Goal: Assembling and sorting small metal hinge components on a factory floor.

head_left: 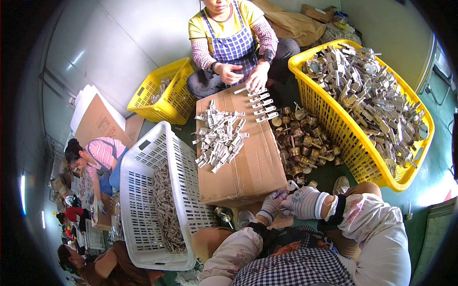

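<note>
My left hand (272, 205) and my right hand (305, 202), both in pale knit gloves, meet at the near edge of a cardboard box (260, 164). Their fingers are closed together; what they hold, if anything, is hidden. On the box lies a loose heap of small flat metal levers (219, 136). Several more levers (265, 110) sit in a row along its far right side, where a co-worker's hands (256, 75) handle one. Beside the box, close to my hands, brass-coloured cylindrical metal parts with stems (305, 143) are piled on the floor.
A yellow basket (353, 148) full of metal assemblies stands at right. To the left, a white basket (183, 190) contains many levers. A smaller yellow basket (167, 107) is farther back. Another person (100, 159) works at far left beside cardboard sheets (98, 119).
</note>
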Motion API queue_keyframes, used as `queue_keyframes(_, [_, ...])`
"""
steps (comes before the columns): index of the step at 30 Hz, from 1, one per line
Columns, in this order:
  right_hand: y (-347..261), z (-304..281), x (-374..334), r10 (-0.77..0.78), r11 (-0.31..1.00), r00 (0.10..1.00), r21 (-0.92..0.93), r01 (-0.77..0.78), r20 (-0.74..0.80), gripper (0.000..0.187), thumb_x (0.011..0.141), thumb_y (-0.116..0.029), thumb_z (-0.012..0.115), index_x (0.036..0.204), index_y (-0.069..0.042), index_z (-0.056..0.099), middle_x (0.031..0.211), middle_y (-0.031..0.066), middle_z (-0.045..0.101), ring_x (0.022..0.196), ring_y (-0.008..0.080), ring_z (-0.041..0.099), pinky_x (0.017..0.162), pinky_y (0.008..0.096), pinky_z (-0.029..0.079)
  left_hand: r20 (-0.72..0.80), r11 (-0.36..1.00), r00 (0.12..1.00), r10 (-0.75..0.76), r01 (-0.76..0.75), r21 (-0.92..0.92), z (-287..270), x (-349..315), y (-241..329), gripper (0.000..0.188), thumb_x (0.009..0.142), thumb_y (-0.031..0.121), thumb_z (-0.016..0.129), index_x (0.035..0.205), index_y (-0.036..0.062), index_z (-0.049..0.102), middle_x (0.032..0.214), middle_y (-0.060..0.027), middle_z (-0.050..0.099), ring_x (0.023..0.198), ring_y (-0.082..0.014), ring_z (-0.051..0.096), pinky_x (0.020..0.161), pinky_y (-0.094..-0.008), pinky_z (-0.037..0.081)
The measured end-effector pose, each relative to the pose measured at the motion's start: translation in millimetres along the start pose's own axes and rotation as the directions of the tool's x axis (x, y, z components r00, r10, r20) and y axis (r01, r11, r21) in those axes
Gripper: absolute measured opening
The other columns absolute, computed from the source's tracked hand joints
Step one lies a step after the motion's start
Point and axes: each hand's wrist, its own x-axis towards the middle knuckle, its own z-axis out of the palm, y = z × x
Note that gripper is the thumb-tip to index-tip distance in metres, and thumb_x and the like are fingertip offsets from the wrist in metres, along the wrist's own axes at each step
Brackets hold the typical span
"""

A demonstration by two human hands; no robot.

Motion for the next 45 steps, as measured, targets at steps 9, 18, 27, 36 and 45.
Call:
queue_keyframes(9, [1, 1, -2, -0.033, 0.999, 0.995, 0.033, 0.036, -0.091, 0.022, 0.089, -0.029, 0.046, 0.093, -0.008, 0.053, 0.079, 0.0112, 0.059, 0.078, 0.0300, 0.060, 0.069, 0.0401, 0.048, 0.059, 0.988, 0.998, 0.015, -0.024, 0.150, -5, 0, 1, 0.034, 0.087, 0.011, 0.058, 0.119, 0.0052, 0.051, 0.114, -0.0027, 0.057, 0.105, -0.0139, 0.053, 0.091, -0.0262, 0.043])
queue_keyframes(18, [3, 6, -2, -0.013, 1.000, 0.997, 0.025, 0.015, -0.075, 0.023, 0.088, -0.030, 0.047, 0.094, -0.008, 0.053, 0.080, 0.0117, 0.060, 0.079, 0.0311, 0.061, 0.069, 0.0407, 0.048, -0.002, 0.982, 0.995, -0.104, 0.102, -0.157, 3, -2, 8, 0.038, 0.086, 0.009, 0.060, 0.122, 0.0011, 0.049, 0.115, -0.0058, 0.057, 0.101, -0.0156, 0.056, 0.087, -0.0283, 0.046])
queue_keyframes(27, [1, 1, -2, -0.025, 1.000, 0.998, -0.003, 0.025, -0.065, 0.024, 0.089, -0.030, 0.048, 0.094, -0.008, 0.054, 0.080, 0.0121, 0.060, 0.079, 0.0313, 0.061, 0.070, 0.0405, 0.048, 0.037, 0.999, 0.999, 0.013, -0.014, 0.034, -4, 2, -2, 0.035, 0.083, 0.006, 0.063, 0.116, 0.0040, 0.052, 0.106, -0.0024, 0.058, 0.094, -0.0141, 0.056, 0.082, -0.0272, 0.048])
queue_keyframes(36, [-2, -4, -1, 0.019, 0.999, 0.999, 0.038, -0.020, 0.031, 0.029, 0.091, -0.034, 0.046, 0.099, -0.007, 0.055, 0.084, 0.0128, 0.062, 0.084, 0.0314, 0.061, 0.075, 0.0412, 0.048, -0.012, 0.979, 0.995, -0.094, 0.090, -0.181, 3, -4, 6, 0.027, 0.090, 0.017, 0.057, 0.112, 0.0010, 0.060, 0.107, -0.0054, 0.062, 0.096, -0.0138, 0.056, 0.085, -0.0252, 0.044])
queue_keyframes(45, [0, 0, -1, -0.011, 1.000, 1.000, 0.029, 0.011, -0.021, 0.030, 0.091, -0.034, 0.046, 0.098, -0.007, 0.055, 0.085, 0.0128, 0.062, 0.084, 0.0315, 0.061, 0.076, 0.0414, 0.048, -0.048, 0.987, 0.996, -0.075, 0.068, -0.148, 5, -4, 6, 0.027, 0.089, 0.017, 0.058, 0.112, 0.0009, 0.061, 0.104, -0.0051, 0.063, 0.093, -0.0130, 0.056, 0.083, -0.0251, 0.045])
